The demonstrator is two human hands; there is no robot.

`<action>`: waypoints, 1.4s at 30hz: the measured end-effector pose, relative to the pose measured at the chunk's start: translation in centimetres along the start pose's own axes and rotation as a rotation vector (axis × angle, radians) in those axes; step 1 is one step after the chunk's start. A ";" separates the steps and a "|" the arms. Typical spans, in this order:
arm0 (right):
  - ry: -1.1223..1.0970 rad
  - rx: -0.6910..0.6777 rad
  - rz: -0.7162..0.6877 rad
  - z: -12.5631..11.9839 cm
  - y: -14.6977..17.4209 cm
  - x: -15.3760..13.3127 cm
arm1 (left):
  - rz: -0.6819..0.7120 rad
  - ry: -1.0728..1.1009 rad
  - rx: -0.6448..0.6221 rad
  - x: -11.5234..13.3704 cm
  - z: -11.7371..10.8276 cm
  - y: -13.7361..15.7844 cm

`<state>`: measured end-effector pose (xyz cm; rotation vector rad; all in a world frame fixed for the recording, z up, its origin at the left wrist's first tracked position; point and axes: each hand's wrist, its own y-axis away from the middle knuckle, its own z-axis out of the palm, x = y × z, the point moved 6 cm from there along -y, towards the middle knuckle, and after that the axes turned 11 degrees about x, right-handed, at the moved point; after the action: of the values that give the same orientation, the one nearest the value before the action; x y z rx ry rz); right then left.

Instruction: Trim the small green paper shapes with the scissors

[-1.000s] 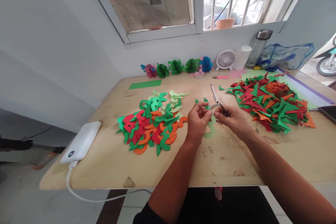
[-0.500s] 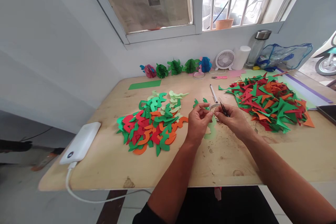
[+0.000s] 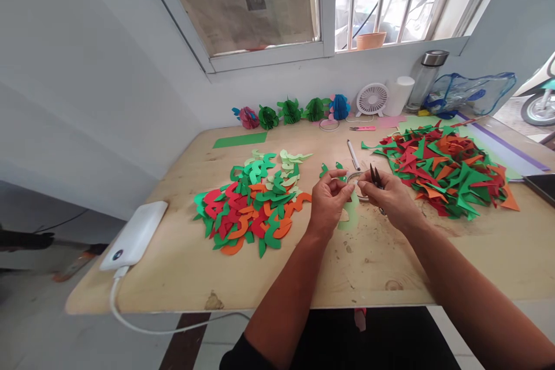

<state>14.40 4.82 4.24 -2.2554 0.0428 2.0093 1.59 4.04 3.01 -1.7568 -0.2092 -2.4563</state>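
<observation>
My left hand (image 3: 328,196) is closed in a pinch over the middle of the wooden table (image 3: 299,277); what its fingertips hold is too small to make out. My right hand (image 3: 388,196) is wrapped around dark-bladed snips (image 3: 375,177), their points upward and slightly apart. Its thumb and forefinger are also pinched close to the left fingertips. Behind the fingers lies a pale ring (image 3: 354,177), partly covered. Pale green paper (image 3: 352,217) shows just under the left hand, and small green cut pieces (image 3: 340,169) lie beyond it.
Left of my hands is a pile of curved paper cutouts (image 3: 249,208); at right, a heap of paper scraps (image 3: 451,167). A pen (image 3: 353,155), pink snips (image 3: 362,128), a fan (image 3: 372,99) and honeycomb paper figures (image 3: 289,110) are farther back. A white power bank (image 3: 134,235) lies at left.
My right hand has shifted slightly right, its fingertips drawing a little away from the left ones. The snips have turned more upright and their blades show more. My left hand is nearly still.
</observation>
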 end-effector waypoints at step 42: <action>-0.080 0.040 0.031 -0.3 -0.3 1.1 | 0.026 -0.059 -0.080 -0.3 0.5 0.1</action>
<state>14.89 5.10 3.23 -2.1615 0.1104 2.0926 2.14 4.01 2.93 -1.8527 -0.0936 -2.4289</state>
